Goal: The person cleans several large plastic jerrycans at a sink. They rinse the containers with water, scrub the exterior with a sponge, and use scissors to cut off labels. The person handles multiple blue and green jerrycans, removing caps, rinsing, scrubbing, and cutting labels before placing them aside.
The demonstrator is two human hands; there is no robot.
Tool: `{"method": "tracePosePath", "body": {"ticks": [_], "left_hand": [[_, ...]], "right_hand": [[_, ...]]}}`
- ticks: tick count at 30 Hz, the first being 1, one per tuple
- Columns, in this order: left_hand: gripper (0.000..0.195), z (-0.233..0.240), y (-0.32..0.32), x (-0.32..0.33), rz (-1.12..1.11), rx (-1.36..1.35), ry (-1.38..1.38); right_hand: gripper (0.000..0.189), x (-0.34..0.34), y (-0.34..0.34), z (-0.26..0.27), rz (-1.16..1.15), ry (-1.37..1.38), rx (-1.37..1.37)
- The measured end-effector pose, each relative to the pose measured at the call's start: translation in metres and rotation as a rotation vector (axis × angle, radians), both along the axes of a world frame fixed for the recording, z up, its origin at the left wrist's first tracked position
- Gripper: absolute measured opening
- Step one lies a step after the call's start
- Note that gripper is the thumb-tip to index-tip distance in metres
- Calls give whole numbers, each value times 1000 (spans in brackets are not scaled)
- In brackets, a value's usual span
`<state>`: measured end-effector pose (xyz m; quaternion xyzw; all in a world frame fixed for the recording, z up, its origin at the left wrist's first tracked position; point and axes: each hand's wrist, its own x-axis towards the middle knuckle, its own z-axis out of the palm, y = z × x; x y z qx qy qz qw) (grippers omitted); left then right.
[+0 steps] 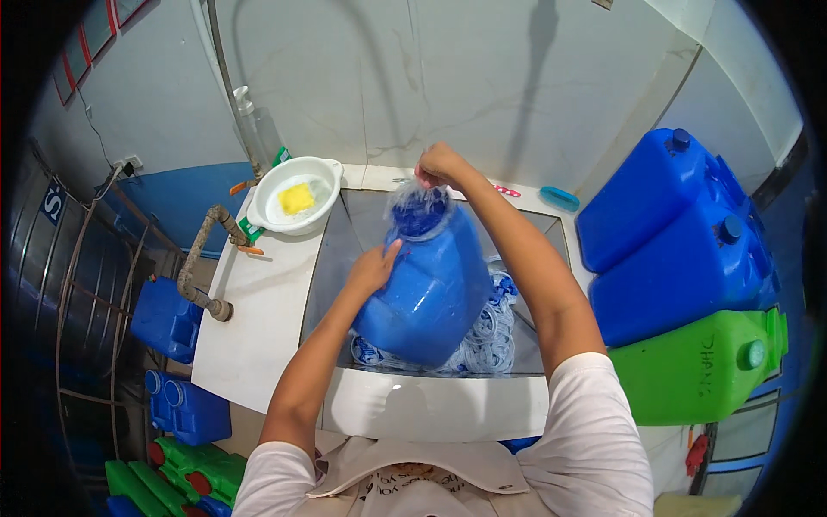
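A large blue plastic jug (423,291) with a wide mouth leans inside the metal sink (333,258). My left hand (375,268) grips its side just below the mouth, thumb along the edge. At the far side of the mouth, my right hand (442,167) has its fingers curled around whitish stringy material (413,197). That material is blurred and hangs over the opening; whether water splashes with it I cannot tell. Under and beside the jug lies a heap of pale and blue ring-shaped pieces (491,336), partly hidden by it.
A white basin (258,200) with a yellow sponge (296,198) stands on the left counter near a corroded pipe (194,258). A teal brush (559,198) lies on the back ledge. Blue jerrycans (665,271) and a green one (678,371) line the right. More containers (194,407) sit below left.
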<state>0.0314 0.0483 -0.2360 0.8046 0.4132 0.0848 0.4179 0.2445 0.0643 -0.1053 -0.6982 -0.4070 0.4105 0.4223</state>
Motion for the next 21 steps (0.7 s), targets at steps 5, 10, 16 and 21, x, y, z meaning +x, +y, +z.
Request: {"method": "tracePosePath", "body": {"ticks": [5, 10, 16, 21], "left_hand": [[69, -26, -20, -38, 329, -210, -172], [62, -25, -17, -36, 315, -239, -225], [45, -5, 29, 9, -83, 275, -257], [42, 28, 23, 57, -280, 245, -199]], "right_hand": [[12, 10, 2, 8, 351, -501, -174], [13, 3, 2, 6, 115, -203, -246], [14, 1, 6, 18, 83, -128, -103], [22, 4, -5, 6, -10, 47, 52]]}}
